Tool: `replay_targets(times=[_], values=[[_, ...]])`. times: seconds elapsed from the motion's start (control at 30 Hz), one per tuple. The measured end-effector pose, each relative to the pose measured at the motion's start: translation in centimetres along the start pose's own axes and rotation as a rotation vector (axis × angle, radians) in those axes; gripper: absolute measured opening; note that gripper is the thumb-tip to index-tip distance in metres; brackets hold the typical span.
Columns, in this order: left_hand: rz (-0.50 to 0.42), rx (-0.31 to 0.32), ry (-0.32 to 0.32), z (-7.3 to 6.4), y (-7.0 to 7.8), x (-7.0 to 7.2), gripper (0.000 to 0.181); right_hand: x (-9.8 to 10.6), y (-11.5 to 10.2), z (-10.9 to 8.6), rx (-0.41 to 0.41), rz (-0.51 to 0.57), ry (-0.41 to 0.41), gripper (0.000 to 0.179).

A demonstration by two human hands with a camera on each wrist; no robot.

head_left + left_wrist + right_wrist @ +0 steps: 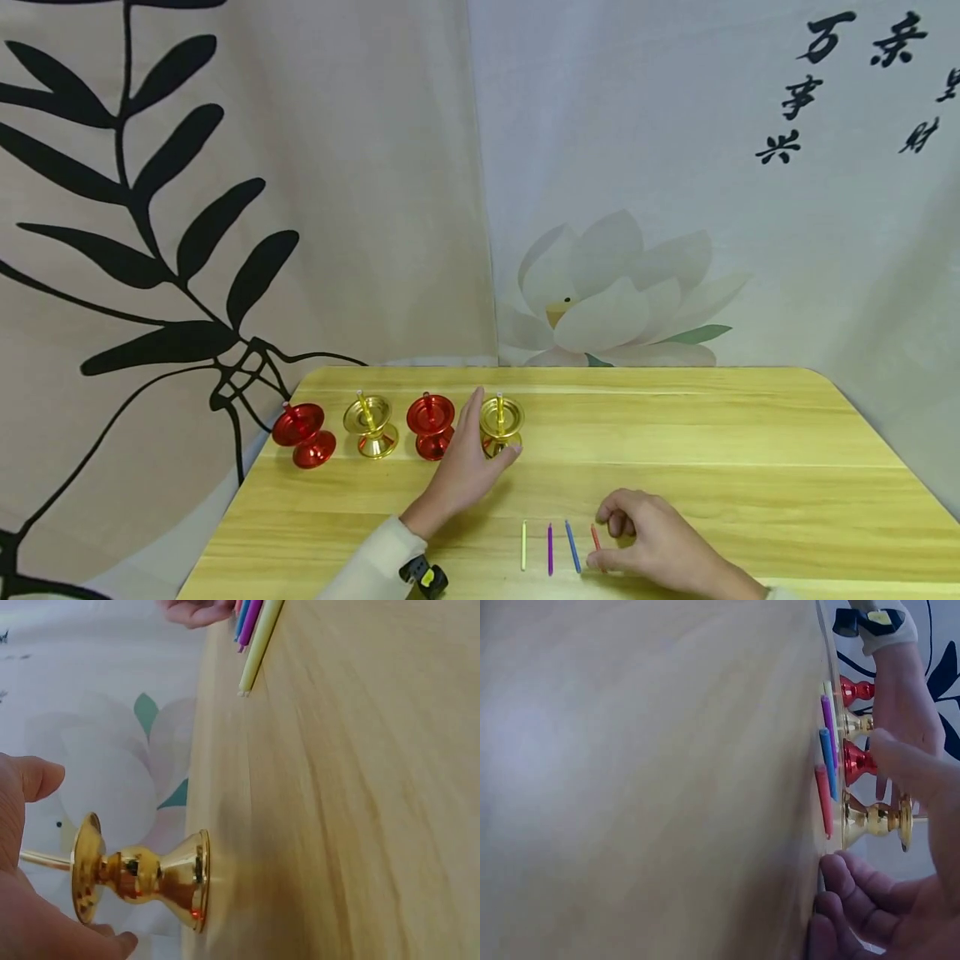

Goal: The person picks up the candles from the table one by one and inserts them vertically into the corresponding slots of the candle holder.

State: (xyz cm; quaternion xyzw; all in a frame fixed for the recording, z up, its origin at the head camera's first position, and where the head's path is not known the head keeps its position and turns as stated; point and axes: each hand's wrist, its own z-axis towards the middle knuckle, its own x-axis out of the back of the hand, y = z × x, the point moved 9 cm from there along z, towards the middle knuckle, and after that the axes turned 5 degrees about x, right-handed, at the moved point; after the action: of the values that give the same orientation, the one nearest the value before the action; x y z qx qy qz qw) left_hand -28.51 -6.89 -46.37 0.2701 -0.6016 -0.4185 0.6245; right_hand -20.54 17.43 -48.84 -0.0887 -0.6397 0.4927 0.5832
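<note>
Four holders stand along the back of the table [712, 450] in the head view: first red holder [313, 450], first gold holder [377, 443], second red holder [431, 443], second gold holder [502, 421], and there's the left hand [467, 467] at that last one, grip wide, thumb on one side, fingers on the other! Nearer the person, four candles lie in a row: yellow-green candle [523, 547], purple candle [550, 550], blue candle [573, 546], red candle [596, 537]; the right hand [656, 537] is about the red one, thumb at its near end, fingers bent by its far end, a gap between.

Over to the left wrist view: second gold holder upright on the table, thumb clear of its top, fingers close by; whether they touch it, I can't tell.

And the right wrist view! Red candle on the table beside the blue one, bent fingers just beside it, thumb held away from them: a loose, part-wide grip. Behind, the left arm [906, 690], black wristband [870, 621] on, reaches to the holders.
</note>
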Motion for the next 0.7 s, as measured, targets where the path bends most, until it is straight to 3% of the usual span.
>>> replay_targets(times=[0.2,0.5,0.7], values=[[-0.135,0.012,-0.013,1.0,-0.9,-0.3,0.099,-0.3,-0.2,-0.1,0.025,-0.088,0.027,0.042],[-0.162,0.001,-0.019,2.6,-4.8,-1.3,0.105,-0.6,-0.3,-0.3,0.028,-0.108,-0.005,0.034],[-0.211,-0.013,-0.055,2.1,-2.9,-0.7,0.097,-0.6,-0.1,-0.2,0.032,-0.078,-0.019,0.031]])
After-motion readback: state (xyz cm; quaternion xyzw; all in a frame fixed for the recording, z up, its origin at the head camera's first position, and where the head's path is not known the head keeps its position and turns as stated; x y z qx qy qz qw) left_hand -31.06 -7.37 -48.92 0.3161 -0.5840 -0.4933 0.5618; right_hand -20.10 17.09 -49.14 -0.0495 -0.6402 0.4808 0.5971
